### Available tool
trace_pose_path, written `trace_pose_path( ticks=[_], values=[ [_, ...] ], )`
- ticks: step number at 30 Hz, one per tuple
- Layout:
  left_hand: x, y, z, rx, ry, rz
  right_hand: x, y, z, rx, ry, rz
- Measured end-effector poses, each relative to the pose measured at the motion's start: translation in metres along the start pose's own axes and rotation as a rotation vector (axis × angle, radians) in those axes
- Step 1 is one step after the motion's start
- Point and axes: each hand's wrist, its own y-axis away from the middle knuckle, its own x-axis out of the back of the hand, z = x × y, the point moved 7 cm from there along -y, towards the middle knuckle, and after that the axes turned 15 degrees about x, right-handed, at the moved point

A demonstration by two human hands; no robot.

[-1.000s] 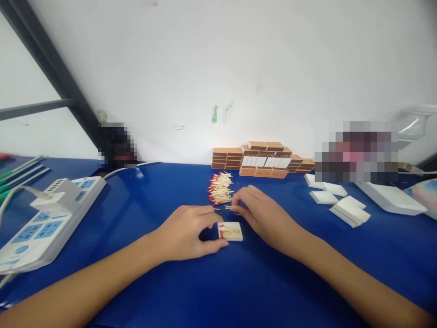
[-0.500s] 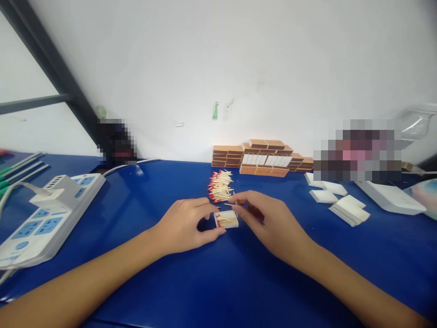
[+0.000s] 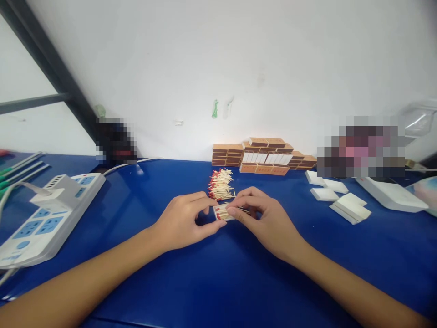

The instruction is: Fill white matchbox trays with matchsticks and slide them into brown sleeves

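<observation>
A small white matchbox tray with red-tipped matches inside lies on the blue table. My left hand grips its left end between thumb and fingers. Over the tray's right part, my right hand pinches matchsticks, whose pale ends poke out to the right beneath the fingers. Those fingers hide the tray's right half. Just beyond the tray is a loose pile of matches, mostly with red heads to the left.
Stacked brown matchboxes stand against the wall. Several white trays lie at right, beside a white box-like object. A power strip with a plugged-in adapter and cable occupies the left. Green-handled rods lie behind it.
My right hand has come down and left from beside the tray to over it, bringing its matchsticks along. My left hand stays on the tray's left end.
</observation>
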Motion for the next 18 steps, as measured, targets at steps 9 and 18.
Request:
trace_pose_path(
  ticks=[9, 18],
  values=[
    [-0.007, 0.0, -0.006, 0.033, -0.016, -0.086, 0.003, -0.003, -0.004, 0.159, 0.16, -0.189],
    [-0.013, 0.0, -0.002, 0.017, -0.079, -0.232, 0.039, -0.014, 0.01, 0.198, 0.423, -0.238]
  ],
)
